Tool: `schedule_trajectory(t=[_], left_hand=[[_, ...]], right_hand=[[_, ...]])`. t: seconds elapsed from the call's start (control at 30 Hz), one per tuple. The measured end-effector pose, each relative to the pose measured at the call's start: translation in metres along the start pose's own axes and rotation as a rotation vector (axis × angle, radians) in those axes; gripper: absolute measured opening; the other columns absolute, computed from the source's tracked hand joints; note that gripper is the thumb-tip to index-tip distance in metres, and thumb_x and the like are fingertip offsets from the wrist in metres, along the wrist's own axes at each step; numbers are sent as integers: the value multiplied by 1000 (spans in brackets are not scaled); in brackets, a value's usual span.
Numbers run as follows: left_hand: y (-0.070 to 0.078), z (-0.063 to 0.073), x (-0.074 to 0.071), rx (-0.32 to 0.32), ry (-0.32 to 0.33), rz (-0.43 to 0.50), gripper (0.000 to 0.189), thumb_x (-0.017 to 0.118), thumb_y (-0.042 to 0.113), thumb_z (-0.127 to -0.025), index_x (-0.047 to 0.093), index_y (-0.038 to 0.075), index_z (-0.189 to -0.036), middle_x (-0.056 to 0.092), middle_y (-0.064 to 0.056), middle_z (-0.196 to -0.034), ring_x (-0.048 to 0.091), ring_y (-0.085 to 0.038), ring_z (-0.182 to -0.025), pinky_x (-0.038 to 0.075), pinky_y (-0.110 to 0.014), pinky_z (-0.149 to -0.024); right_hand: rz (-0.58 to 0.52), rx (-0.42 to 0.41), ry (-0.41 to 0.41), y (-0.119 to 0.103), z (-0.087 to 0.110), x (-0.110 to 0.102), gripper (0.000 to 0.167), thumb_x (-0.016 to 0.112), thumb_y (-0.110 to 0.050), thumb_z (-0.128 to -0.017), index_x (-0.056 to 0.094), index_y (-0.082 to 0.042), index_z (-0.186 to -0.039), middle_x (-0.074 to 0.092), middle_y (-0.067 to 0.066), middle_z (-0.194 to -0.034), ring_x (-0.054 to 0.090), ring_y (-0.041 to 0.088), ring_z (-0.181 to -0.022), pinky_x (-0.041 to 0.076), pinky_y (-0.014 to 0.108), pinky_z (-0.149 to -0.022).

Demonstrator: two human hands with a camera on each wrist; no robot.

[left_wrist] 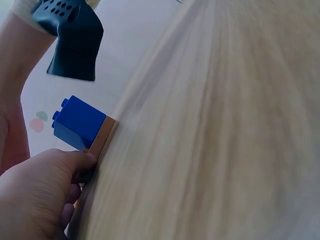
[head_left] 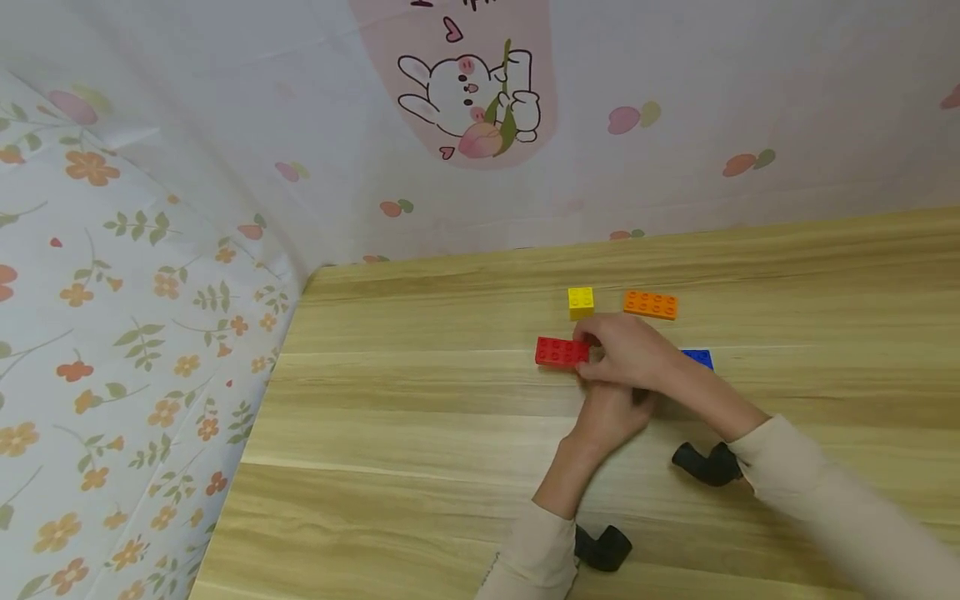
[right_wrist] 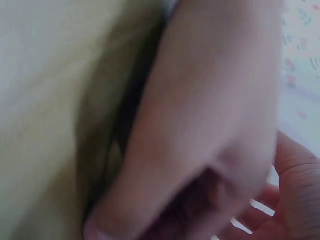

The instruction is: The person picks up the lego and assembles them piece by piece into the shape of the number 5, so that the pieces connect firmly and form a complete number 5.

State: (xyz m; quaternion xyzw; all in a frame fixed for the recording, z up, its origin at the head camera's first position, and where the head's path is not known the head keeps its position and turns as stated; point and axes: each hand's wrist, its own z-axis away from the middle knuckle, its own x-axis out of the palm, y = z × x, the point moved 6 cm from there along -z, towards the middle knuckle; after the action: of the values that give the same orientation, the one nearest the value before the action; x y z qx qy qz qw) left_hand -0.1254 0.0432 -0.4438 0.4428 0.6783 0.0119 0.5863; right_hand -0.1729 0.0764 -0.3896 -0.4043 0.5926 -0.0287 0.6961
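My right hand (head_left: 630, 350) pinches the right end of a red toy brick (head_left: 557, 352) between thumb and index finger. Crossing beneath it, my left hand (head_left: 611, 417) is low over the table. In the left wrist view, that left hand (left_wrist: 45, 185) grips a thin orange-brown plate (left_wrist: 104, 136) with a blue brick (left_wrist: 80, 120) standing on it, close to the tabletop. From the head view only part of the blue brick (head_left: 699, 358) shows past the right forearm. A blurred hand and wrist (right_wrist: 200, 110) fill most of the right wrist view.
A yellow brick (head_left: 581, 303) sits just behind the red one, and an orange plate brick (head_left: 650, 305) lies to its right. Black wrist-worn pieces (head_left: 603, 548) hang at both sleeves. Patterned cloth (head_left: 300, 150) encloses the wooden table (head_left: 390, 392) at the back and left.
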Motion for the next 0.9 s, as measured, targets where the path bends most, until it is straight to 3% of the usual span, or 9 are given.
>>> schedule_trajectory(t=[0.1,0.2,0.43,0.63,0.77,0.8,0.9], left_hand=[[-1,-3,-1,30,6,28,38,67,16,-85,53,4,-119,53,-3,-117,45,-11,-111,27,-15,-99],[-2,-4,-3,51,-11,74,32,68,14,-85,57,7,-114,54,-1,-112,48,-9,-106,29,-12,-96],[-10,7,-12,-12,-72,110,32,67,12,-84,61,6,-115,52,-3,-121,43,-12,-115,29,-13,-97],[-20,15,-23,-90,-119,187,31,67,11,-84,62,8,-114,52,-2,-122,44,-11,-116,33,-17,-97],[-26,18,-26,-114,-119,252,37,68,14,-83,60,8,-119,53,-1,-121,45,-9,-114,35,-20,-96],[-28,19,-27,-119,-110,276,38,69,14,-83,59,8,-119,53,0,-121,46,-8,-113,36,-20,-96],[-32,20,-29,-148,-68,366,43,70,18,-82,58,7,-122,54,-1,-119,49,-7,-110,38,-21,-94]], right_hand=[[-53,33,24,2,7,-14,26,70,-14,-78,64,-1,-100,63,7,-96,57,23,-85,48,41,-77],[-68,37,49,5,16,-29,26,70,-12,-80,63,-1,-102,64,7,-96,58,24,-88,48,43,-77],[-38,23,131,17,37,-49,25,72,-12,-79,64,-1,-101,65,7,-94,59,26,-87,49,46,-74],[-42,24,181,26,52,-53,29,74,-9,-76,63,-1,-102,64,8,-95,59,26,-86,49,48,-75],[-73,2,213,30,62,-53,31,75,-8,-75,63,-2,-103,63,7,-96,58,26,-86,49,50,-77],[-85,-1,226,30,65,-53,31,76,-8,-75,63,-2,-103,63,7,-97,59,27,-87,49,50,-78],[-129,0,277,33,75,-54,34,78,-7,-73,64,-4,-104,62,3,-97,61,26,-89,50,32,-82]])
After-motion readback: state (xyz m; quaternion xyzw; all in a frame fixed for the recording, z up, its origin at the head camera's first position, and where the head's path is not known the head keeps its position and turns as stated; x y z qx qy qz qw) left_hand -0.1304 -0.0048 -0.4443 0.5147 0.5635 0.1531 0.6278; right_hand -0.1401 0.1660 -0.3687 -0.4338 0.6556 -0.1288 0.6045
